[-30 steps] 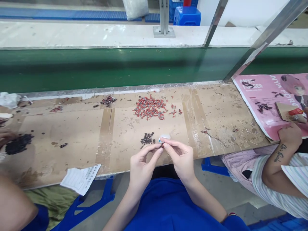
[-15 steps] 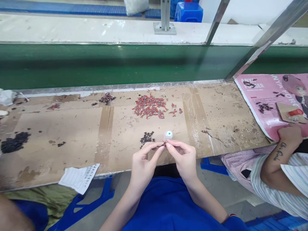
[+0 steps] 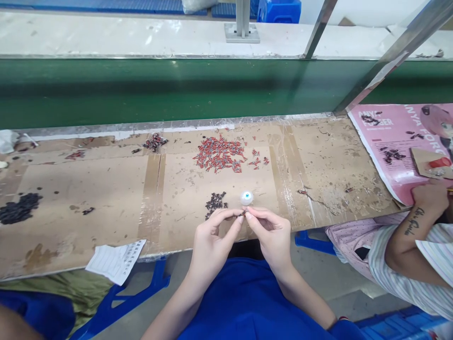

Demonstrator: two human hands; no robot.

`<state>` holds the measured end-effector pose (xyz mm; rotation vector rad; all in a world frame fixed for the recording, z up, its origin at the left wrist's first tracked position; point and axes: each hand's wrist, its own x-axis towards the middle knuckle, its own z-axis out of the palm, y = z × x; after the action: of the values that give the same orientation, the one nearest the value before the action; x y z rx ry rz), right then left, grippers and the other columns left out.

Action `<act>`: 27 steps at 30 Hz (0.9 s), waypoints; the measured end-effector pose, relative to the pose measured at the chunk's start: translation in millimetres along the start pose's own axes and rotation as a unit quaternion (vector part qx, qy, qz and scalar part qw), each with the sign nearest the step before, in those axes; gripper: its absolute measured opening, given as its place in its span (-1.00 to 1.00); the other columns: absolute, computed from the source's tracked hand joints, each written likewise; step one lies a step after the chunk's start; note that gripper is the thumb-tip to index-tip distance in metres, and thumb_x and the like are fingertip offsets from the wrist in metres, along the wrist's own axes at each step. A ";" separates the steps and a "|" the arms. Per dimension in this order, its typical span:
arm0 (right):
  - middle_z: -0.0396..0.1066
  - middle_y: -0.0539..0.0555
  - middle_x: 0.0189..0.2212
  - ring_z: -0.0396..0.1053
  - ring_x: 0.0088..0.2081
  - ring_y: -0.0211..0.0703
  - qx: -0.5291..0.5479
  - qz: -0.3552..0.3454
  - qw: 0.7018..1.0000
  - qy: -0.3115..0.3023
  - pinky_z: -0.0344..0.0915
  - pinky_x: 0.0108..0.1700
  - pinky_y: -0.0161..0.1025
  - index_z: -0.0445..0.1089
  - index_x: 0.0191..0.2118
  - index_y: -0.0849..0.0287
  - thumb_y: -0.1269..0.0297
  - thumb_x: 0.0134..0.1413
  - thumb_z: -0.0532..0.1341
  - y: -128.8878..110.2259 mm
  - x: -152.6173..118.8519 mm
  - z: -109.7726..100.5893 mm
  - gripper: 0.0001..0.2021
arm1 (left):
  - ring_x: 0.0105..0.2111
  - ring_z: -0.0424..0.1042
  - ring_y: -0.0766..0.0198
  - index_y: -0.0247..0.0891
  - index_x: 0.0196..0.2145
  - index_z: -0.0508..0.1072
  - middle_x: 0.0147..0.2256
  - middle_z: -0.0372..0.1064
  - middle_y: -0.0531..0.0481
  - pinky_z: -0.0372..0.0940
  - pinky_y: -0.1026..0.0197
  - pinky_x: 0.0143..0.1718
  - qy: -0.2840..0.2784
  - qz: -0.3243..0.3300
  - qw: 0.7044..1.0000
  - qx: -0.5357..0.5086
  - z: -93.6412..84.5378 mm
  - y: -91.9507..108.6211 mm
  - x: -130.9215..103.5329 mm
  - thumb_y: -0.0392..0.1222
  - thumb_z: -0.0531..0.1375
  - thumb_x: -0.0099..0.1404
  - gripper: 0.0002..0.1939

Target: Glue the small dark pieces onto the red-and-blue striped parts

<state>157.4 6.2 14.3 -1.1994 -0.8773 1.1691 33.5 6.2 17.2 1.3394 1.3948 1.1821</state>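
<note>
My left hand (image 3: pixel 214 238) and my right hand (image 3: pixel 272 236) meet over the near part of the cardboard-covered table. Their thumbs and forefingers pinch a tiny dark-and-red part (image 3: pixel 242 213) from both sides; the fingertips hide most of it. Just beyond the fingers rests a translucent white ball (image 3: pixel 247 198) with a blue spot on top. A small heap of dark brown pieces (image 3: pixel 215 202) lies beside it, close to my left hand. Farther back spreads a large pile of small red parts with silvery bits (image 3: pixel 220 155).
Black pieces (image 3: pixel 20 208) form a heap at far left, and dark-and-red parts (image 3: pixel 155 142) sit at the back. A paper slip (image 3: pixel 113 262) overhangs the front edge. On the right, a co-worker's arm (image 3: pixel 412 231) rests by a pink poster (image 3: pixel 389 174). A green panel (image 3: pixel 170 92) bounds the back.
The view has shifted slightly. Both hands stay together at nearly the same spot, and the small part between the fingertips now lies somewhat flatter. The co-worker's hand at right has moved slightly.
</note>
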 end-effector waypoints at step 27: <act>0.59 0.15 -0.27 0.53 -0.20 0.00 -0.347 -0.155 0.914 0.143 0.48 -0.08 0.02 0.58 -0.23 0.11 0.21 0.13 0.30 13.8 38.9 -96.9 -0.85 | -0.16 0.52 0.14 -0.17 -0.14 0.54 -0.19 0.58 -0.09 0.40 0.05 -0.05 -0.012 0.124 0.973 0.194 -9.9 -20.5 9.9 -0.20 0.17 0.35 -0.82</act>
<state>255.6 21.8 -20.4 -1.6688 -1.2489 0.3983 19.2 15.8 -0.7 1.8398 1.5253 1.0791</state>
